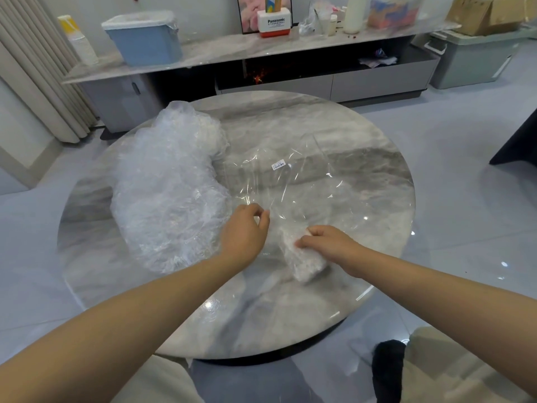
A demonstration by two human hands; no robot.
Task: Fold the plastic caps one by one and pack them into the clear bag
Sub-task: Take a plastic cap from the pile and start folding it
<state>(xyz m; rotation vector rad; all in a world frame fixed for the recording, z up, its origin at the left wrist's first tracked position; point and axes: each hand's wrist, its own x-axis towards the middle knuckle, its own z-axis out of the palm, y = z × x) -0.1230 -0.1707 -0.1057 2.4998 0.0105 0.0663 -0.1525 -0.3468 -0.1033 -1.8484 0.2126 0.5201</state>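
The left hand (244, 231) pinches the clear bag (293, 181), whose small barcode label (278, 165) is unreadable, the right hand (325, 242) grips a folded cap (305, 263), and a box (273, 23) behind reads "Panasonic".

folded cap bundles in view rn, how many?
1: the folded cap bundle lies on the table at the clear bag mouth, gripped by the right hand. The loose pile could hide others.

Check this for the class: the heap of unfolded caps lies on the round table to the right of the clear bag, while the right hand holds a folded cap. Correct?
One slip. The head view shows the heap of unfolded caps on the round table to the left of the clear bag, not the right. The right hand does hold a folded cap.
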